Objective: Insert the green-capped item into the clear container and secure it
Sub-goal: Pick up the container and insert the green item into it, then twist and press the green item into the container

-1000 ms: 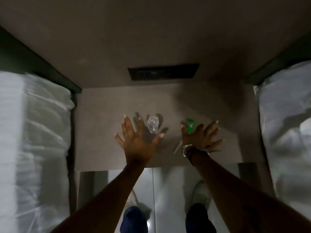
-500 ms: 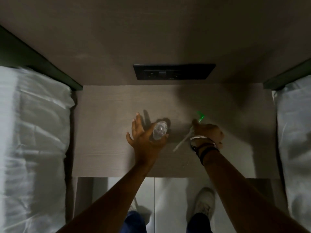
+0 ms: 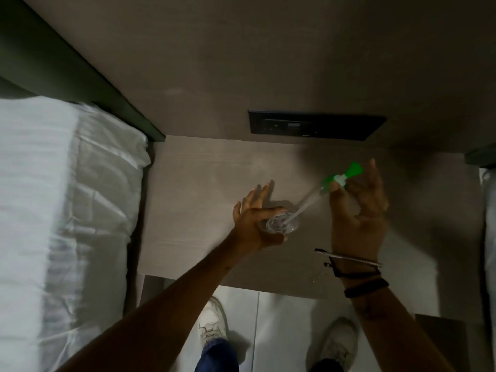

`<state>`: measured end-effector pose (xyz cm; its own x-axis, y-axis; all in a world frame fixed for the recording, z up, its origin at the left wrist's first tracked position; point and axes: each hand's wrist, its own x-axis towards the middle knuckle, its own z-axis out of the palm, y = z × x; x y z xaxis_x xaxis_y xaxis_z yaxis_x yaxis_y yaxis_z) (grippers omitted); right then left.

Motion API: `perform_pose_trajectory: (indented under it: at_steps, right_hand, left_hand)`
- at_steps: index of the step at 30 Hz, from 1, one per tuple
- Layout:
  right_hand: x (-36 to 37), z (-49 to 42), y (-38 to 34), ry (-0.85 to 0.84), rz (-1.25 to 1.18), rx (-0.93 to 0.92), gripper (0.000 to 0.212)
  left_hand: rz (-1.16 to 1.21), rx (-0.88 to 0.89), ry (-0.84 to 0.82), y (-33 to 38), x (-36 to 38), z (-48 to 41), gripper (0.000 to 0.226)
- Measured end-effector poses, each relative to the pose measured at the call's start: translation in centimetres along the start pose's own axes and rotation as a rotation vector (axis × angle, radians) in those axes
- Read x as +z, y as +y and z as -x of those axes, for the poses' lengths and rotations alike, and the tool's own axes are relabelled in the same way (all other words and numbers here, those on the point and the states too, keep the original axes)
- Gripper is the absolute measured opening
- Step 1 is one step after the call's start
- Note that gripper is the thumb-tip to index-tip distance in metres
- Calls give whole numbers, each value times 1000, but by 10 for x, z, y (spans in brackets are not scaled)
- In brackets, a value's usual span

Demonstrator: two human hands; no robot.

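Observation:
A small clear bottle (image 3: 282, 224) stands on the grey-brown bedside table (image 3: 204, 189). My left hand (image 3: 255, 221) wraps it with thumb and forefinger, the other fingers spread. My right hand (image 3: 359, 210) pinches the green-capped sprayer (image 3: 341, 178) near its green and white head. Its thin clear tube slants down to the left, and the tube's tip rests in the bottle's mouth. The green head is raised well above and to the right of the bottle.
A dark socket panel (image 3: 314, 126) sits on the wall behind the table. White bedding (image 3: 67, 210) lies to the left, and another white bed edge (image 3: 489, 237) to the right. White shoes (image 3: 212, 326) stand on the pale floor below the table's front edge.
My right hand picked the sprayer up off the table and lifted it, bringing the tube's tip to the bottle's mouth. My left hand closed around the bottle.

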<state>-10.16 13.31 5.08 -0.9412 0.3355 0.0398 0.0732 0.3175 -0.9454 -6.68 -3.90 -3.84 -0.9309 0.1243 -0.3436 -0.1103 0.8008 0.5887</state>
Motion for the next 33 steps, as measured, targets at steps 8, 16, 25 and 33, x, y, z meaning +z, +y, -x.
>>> perform_pose_trajectory:
  at_steps: [8,16,25,33]
  right_hand:
    - [-1,13,4,-361,360,-435,33]
    - [3,31,27,-532,541,-377,31]
    - [8,25,36,-727,658,-366,63]
    - [14,20,34,-653,655,-300,72]
  left_hand:
    - [-89,-17,76,-14,20,-10,88]
    - [-34,76,94,-11,10,-2,76]
    - [-96,133,83,-16,7,-5,68]
    - [-67,126,74,-9,-4,3,56]
